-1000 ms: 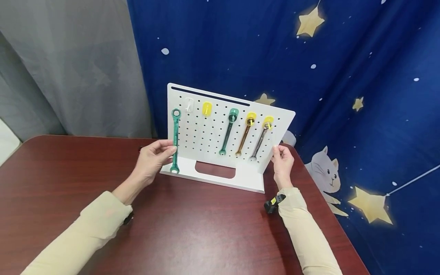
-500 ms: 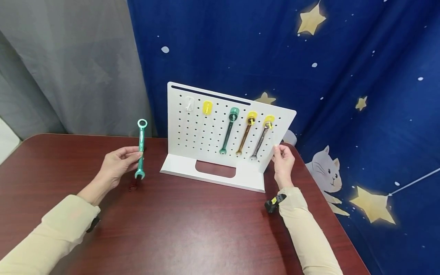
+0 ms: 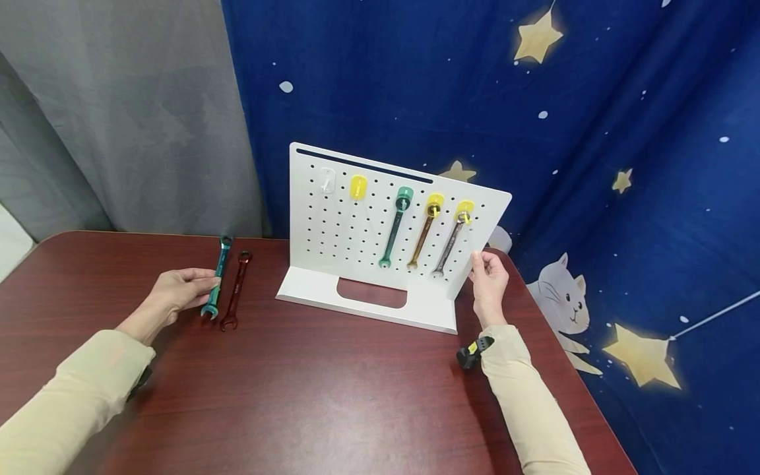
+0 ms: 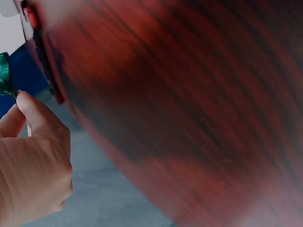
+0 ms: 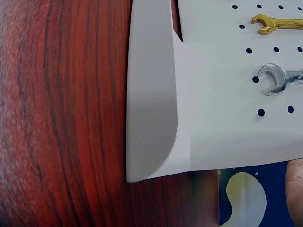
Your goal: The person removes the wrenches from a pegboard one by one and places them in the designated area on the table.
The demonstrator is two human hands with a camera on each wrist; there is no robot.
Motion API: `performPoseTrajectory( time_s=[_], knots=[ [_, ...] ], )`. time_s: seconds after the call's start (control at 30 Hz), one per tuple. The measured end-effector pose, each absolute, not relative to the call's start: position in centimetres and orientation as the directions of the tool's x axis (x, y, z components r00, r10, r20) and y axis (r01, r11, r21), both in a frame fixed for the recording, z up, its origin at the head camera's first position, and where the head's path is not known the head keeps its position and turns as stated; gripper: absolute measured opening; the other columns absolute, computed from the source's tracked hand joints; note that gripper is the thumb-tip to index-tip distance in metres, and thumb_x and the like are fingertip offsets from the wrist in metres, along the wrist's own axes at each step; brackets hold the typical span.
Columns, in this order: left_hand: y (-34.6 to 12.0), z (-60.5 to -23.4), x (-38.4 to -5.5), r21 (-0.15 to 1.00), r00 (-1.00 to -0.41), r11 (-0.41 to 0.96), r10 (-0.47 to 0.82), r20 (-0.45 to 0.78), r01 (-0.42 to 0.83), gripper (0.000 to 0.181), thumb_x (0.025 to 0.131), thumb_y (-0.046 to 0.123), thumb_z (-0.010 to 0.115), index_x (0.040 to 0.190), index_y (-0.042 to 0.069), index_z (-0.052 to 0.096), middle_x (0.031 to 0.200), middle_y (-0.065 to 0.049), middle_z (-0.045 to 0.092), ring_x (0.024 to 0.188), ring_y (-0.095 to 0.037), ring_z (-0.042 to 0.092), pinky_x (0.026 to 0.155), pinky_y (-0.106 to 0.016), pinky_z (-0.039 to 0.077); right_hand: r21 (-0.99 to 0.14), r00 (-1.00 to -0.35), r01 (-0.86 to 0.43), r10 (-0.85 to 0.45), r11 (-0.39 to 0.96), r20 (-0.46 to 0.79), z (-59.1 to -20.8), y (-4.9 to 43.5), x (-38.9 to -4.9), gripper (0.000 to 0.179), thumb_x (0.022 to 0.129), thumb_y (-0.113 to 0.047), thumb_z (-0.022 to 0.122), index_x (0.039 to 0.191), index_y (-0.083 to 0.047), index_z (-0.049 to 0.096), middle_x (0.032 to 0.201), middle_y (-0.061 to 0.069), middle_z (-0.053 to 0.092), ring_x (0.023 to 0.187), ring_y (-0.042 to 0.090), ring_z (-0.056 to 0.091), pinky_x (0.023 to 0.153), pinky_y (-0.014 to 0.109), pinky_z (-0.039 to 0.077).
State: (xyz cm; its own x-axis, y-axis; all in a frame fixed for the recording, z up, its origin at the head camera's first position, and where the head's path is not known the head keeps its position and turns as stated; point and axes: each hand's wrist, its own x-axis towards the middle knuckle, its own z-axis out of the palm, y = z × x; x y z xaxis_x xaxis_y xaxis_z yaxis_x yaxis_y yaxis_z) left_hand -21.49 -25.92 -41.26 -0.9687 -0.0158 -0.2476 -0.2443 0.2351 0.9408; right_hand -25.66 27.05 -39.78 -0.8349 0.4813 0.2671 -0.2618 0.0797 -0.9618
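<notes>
My left hand (image 3: 172,295) pinches a teal combination wrench (image 3: 222,258) by the middle, low over the table at the left. Its ring end points to the back and its open jaw to the front. Just right of it lies a red combination wrench (image 3: 238,287), roughly parallel. In the left wrist view, the ring of the teal wrench (image 4: 5,71) shows beyond the thumb. My right hand (image 3: 490,287) grips the right edge of a white pegboard stand (image 3: 309,285) between thumb and fingers. Only a sliver of that hand (image 5: 294,187) enters the right wrist view.
On the pegboard hang a green wrench (image 3: 392,234), a gold wrench (image 3: 423,239) and a silver wrench (image 3: 449,245). A clear hook (image 3: 327,180) and a yellow hook (image 3: 358,187) at left bear nothing. Behind the dark red table (image 3: 332,396) hangs a blue curtain (image 3: 380,79).
My left hand has carried the teal wrench leftward from in front of the pegboard and lowered it beside the red wrench, tilting it from upright. My right hand stays at the board's edge.
</notes>
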Motion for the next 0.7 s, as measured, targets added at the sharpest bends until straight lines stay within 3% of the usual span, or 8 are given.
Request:
performPoseTrajectory(
  time_s=[0.1, 0.37, 0.7],
  knots=[
    [-26.2, -41.7, -21.6, 0.929, -0.964, 0.266, -0.016, -0.264, -0.259, 0.035, 0.093, 0.022, 0.059, 0.118, -0.002, 0.054, 0.074, 0.020, 0.061, 0.068, 0.005, 0.061, 0.065, -0.017, 0.055, -0.963, -0.835, -0.256, 0.482, 0.085, 0.265, -39.7, 27.1, -25.6, 0.016, 0.090, -0.021, 0.064, 0.088, -0.006, 0.058, 0.072, -0.009, 0.056, 0.070, 0.007, 0.052, 0.064, 0.017, 0.052],
    [-26.6, -42.2, -21.5, 0.913, -0.958, 0.299, -0.016, -0.285, -0.277, 0.028, 0.092, 0.021, 0.059, 0.111, 0.000, 0.058, 0.072, 0.019, 0.062, 0.066, 0.005, 0.062, 0.062, -0.018, 0.055, -0.960, -0.830, -0.269, 0.486, 0.080, 0.273, -39.7, 26.9, -25.5, 0.018, 0.090, -0.020, 0.064, 0.090, -0.003, 0.059, 0.072, -0.008, 0.056, 0.069, 0.004, 0.053, 0.063, 0.015, 0.052],
    [-26.6, -42.7, -21.8, 0.884, -0.959, 0.378, -0.042, -0.280, -0.275, 0.043, 0.093, 0.017, 0.058, 0.122, -0.013, 0.050, 0.070, 0.015, 0.061, 0.061, 0.005, 0.060, 0.060, -0.019, 0.055, -0.961, -0.832, -0.257, 0.484, 0.098, 0.272, -39.9, 27.0, -25.6, 0.017, 0.091, -0.020, 0.063, 0.090, -0.003, 0.058, 0.073, -0.008, 0.056, 0.070, 0.005, 0.053, 0.065, 0.018, 0.053]
  ],
)
